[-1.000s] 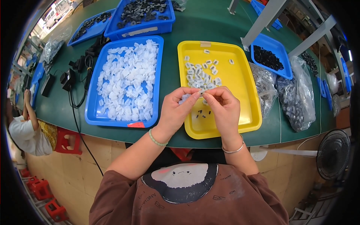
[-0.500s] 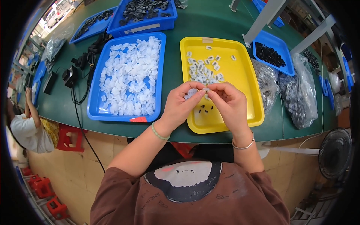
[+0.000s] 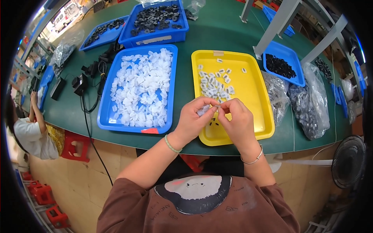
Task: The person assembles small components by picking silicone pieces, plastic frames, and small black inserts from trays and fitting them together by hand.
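My left hand (image 3: 194, 119) is closed around several small translucent white plastic pieces (image 3: 203, 110), which show between its fingers. Its thumb and forefinger meet the fingertips of my right hand (image 3: 237, 121) over the yellow tray (image 3: 254, 105). The right hand is pinched, and whatever sits at its fingertips is too small and covered to make out. Beyond the hands, a cluster of white pieces with dark centres (image 3: 213, 87) lies in the tray. A few tiny black parts (image 3: 216, 124) rest on the tray below the fingertips.
Left of the yellow tray stands a blue tray (image 3: 102, 112) full of white plastic pieces (image 3: 142, 91). Farther back is a blue bin (image 3: 178, 37) of black rings. Cables and an adapter (image 3: 79, 83) lie at left. Right are plastic bags (image 3: 309, 105), a blue tray (image 3: 301, 79) and metal posts (image 3: 274, 33).
The whole view has shifted, so trays and table appear slightly lower and farther right. Both hands stay together at the fingertips over the yellow tray, the right hand turned a little.
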Action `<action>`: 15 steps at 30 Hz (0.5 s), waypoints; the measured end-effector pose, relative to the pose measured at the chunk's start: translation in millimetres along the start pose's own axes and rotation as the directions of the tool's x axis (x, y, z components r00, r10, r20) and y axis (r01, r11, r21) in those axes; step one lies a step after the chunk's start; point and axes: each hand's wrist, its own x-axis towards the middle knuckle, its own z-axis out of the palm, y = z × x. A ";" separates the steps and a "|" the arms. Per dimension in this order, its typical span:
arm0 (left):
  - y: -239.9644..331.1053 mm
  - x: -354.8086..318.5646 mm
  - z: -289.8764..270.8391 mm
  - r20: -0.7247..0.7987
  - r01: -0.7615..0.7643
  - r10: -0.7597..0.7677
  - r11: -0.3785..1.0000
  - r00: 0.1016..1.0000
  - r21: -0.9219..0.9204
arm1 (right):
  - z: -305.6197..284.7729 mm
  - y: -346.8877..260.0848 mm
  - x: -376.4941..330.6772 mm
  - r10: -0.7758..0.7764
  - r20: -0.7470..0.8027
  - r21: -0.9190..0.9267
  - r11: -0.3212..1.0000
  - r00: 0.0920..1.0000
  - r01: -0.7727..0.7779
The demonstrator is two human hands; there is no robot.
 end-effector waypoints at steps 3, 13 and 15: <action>0.2 1.2 1.1 0.024 0.020 -0.019 1.000 1.000 -0.012 | 8.5 1.4 -2.5 0.005 -0.072 -0.024 1.000 0.997 -0.007; -0.3 8.0 -4.8 0.005 0.252 -0.264 0.916 0.965 -0.314 | -80.6 60.6 -27.5 0.452 -0.223 0.057 0.891 0.864 -0.451; -2.8 9.3 -2.7 0.015 0.258 -0.269 0.904 0.963 -0.341 | -106.9 99.4 -44.3 0.472 -0.349 -0.095 0.841 0.809 -0.532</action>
